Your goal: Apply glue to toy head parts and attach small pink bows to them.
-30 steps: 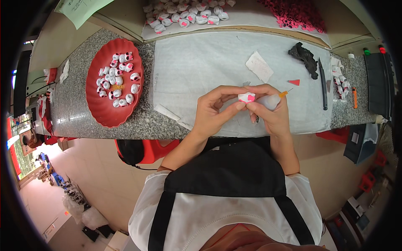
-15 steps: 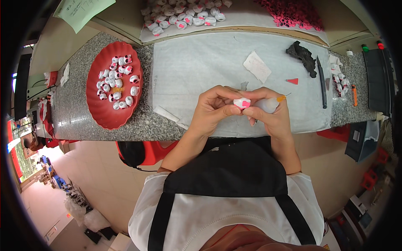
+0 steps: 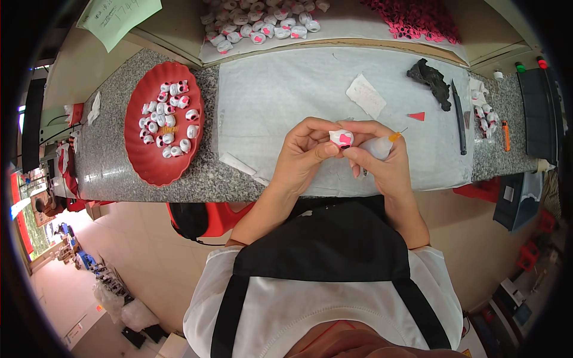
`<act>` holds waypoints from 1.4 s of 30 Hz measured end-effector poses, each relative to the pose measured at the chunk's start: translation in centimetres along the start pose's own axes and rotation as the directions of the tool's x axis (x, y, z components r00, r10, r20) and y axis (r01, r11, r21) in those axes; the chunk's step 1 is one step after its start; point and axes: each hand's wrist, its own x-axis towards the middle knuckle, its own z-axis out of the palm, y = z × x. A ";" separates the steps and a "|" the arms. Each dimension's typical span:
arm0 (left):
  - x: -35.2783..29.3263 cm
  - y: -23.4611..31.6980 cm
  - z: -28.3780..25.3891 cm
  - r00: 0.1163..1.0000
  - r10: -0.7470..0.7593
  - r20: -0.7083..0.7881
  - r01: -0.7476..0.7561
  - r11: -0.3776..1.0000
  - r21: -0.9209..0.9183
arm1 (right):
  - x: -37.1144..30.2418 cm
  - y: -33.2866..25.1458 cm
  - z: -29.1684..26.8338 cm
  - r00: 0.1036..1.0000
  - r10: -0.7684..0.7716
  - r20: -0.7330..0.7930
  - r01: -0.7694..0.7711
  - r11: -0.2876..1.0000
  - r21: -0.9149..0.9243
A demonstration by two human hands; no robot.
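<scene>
Between the fingertips of both hands sits a small white figurine head (image 3: 341,138) with a pink patch and a dark spot low on it. My left hand (image 3: 307,146) pinches it from the left. My right hand (image 3: 382,161) steadies its right side with thumb and finger. Tucked in that same right hand is a whitish squeeze bottle (image 3: 378,147) with an orange needle tip (image 3: 395,136), pointing up and to the right. Both hands are closed, just above the white-covered worktop (image 3: 274,89).
On the left stands a red scalloped tray (image 3: 136,119) with several finished-looking white pieces. A shelf at the back holds many white heads (image 3: 256,27) and pink parts (image 3: 412,21). A paper scrap (image 3: 366,95), black crumpled cloth (image 3: 431,80), red triangle (image 3: 416,116) and dark pen-like tool (image 3: 459,119) lie to the right.
The figurine head has been turned and raised slightly, showing more of its pink patch and a dark spot. Both hands have shifted a little away from me.
</scene>
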 end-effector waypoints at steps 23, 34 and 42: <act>0.0 -0.2 0.3 0.989 0.149 -0.016 -0.142 0.964 0.224 | 0.2 0.6 0.2 0.999 -0.015 -0.046 0.014 1.000 -0.021; 0.1 0.3 0.3 0.962 0.257 -0.093 -0.242 0.960 0.140 | 3.9 1.1 -3.2 0.942 -0.321 -0.098 -0.003 0.282 -0.959; -0.4 0.6 0.3 0.939 0.325 -0.112 -0.280 0.912 0.301 | 1.9 -0.3 -1.7 0.943 -0.276 -0.185 0.130 0.819 -0.559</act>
